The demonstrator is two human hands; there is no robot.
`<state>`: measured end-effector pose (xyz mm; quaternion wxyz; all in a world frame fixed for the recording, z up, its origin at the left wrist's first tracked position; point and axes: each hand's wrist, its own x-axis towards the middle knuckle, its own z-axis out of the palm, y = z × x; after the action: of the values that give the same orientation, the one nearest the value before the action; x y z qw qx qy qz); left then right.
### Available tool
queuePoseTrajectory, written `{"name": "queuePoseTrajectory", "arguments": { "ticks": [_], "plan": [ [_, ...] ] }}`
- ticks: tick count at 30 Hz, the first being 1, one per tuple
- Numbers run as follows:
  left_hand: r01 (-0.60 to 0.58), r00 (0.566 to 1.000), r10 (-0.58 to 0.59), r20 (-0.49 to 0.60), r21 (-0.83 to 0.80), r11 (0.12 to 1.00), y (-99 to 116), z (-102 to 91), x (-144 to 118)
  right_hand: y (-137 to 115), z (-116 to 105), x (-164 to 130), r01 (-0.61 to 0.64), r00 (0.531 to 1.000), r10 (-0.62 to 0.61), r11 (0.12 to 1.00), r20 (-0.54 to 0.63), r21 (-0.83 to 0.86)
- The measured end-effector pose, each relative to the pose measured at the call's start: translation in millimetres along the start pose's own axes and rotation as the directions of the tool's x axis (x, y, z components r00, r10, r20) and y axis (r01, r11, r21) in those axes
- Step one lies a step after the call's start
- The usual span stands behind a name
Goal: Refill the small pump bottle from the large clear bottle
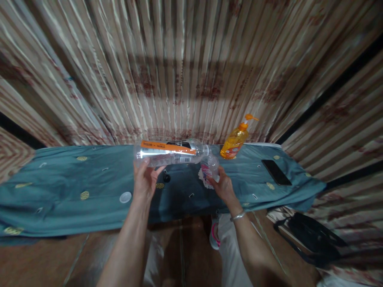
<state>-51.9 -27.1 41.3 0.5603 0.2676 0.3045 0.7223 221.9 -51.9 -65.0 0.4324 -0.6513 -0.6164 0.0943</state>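
1. Over the middle of the tabletop [60,187], which has a teal cloth with little yellow dots on it, both hands are up holding bottles.
2. Left hand [145,181] is wrapped around a big clear bottle [169,152] with an orange and silver label. It's lying sideways, mouth pointing right.
3. Right hand [224,186] is closed on a small clear bottle [210,166] with a pink label, held roughly upright, its top right at the big bottle's mouth. Can't tell if they actually touch.
4. A white cap [125,197] sits on the cloth just left of the left wrist, toward the near edge.
5. A small dark cap [166,178] lies between the two hands.
6. An orange pump bottle [235,143] stands at the far edge, right of centre.
7. A black phone [276,172] lies flat near the right end.
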Motion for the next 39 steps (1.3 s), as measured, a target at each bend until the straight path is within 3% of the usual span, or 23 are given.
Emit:
{"name": "queuePoseTrajectory", "arguments": {
  "ticks": [39],
  "plan": [
    [0.004, 1.0, -0.004, -0.012, 0.007, 1.0, 5.8, 0.7, -3.0, 4.8, 2.6, -4.2, -0.018, 1.0, 0.018, 1.0, 0.004, 0.0]
  ]
}}
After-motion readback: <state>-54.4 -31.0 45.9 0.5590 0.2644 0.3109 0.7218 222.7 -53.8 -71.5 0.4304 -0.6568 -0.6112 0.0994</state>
